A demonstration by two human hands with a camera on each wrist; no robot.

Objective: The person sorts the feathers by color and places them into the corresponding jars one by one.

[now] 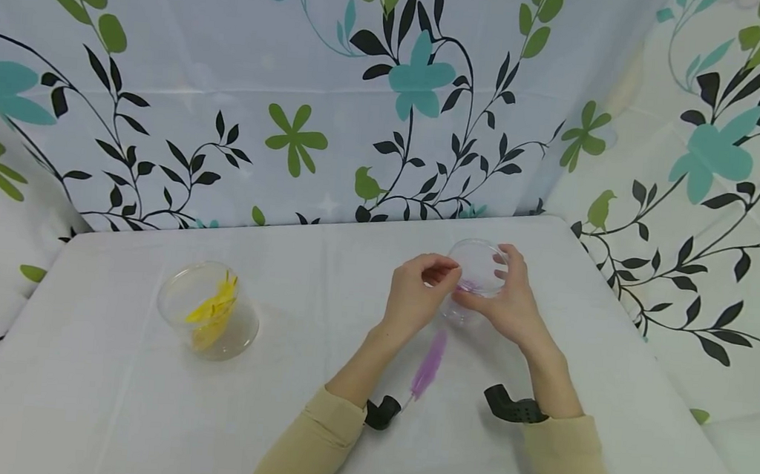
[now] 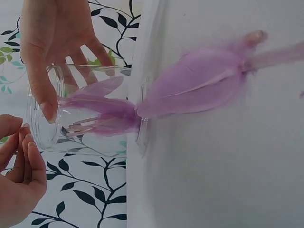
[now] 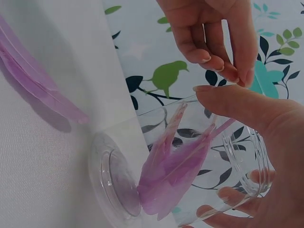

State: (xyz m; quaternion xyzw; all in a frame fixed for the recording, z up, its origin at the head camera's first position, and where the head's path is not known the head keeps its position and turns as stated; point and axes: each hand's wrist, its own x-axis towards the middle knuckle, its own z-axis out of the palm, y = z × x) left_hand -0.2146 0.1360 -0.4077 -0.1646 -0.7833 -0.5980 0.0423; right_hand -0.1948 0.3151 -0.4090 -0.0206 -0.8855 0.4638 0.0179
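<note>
A clear jar (image 1: 475, 263) stands upright near the back right of the table, with several purple feathers (image 3: 175, 171) inside, quills up. My right hand (image 1: 512, 303) grips the jar near its mouth, thumb on the near side and fingers round the far side. Beside the rim is my left hand (image 1: 419, 292), its fingers curled and the thumb tip meeting a fingertip. No thing shows between those tips in either wrist view. One loose purple feather (image 1: 428, 366) lies on the table below the left hand, its quill toward the left wrist.
A second clear jar (image 1: 241, 330) with yellow feathers (image 1: 215, 309) inside stands at the left of the white-covered table (image 1: 106, 401). A patterned curtain (image 1: 196, 103) hangs behind the table and along its sides. Black camera mounts (image 1: 510, 405) sit at both wrists.
</note>
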